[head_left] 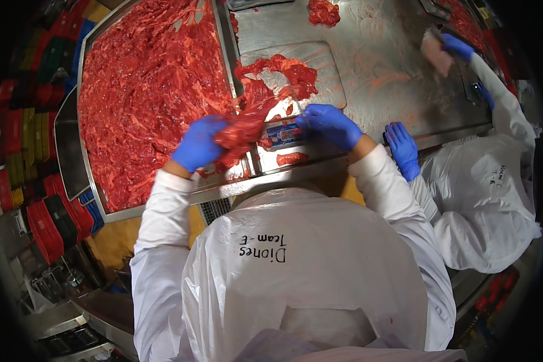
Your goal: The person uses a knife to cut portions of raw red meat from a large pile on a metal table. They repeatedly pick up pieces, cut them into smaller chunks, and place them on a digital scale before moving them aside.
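Observation:
My left hand (200,143), in a blue glove, is closed round a stringy piece of raw red meat (241,134) at the near right edge of the big meat tray. The meat trails toward more red meat (298,77) on the steel scale platform (329,66). My right hand (330,125), also blue-gloved, is curled beside the scale's blue display (283,135). A thin dark line rises from its fingertips toward the meat; blur hides what it is. A small red scrap (292,158) lies just in front of the display.
The large steel tray (83,120) on the left is heaped with raw meat. A meat lump (324,12) sits at the table's (392,78) far side. At right, a co-worker's gloved hand (402,151) is close to my right arm; their other hand (457,46) holds a blurred pinkish thing.

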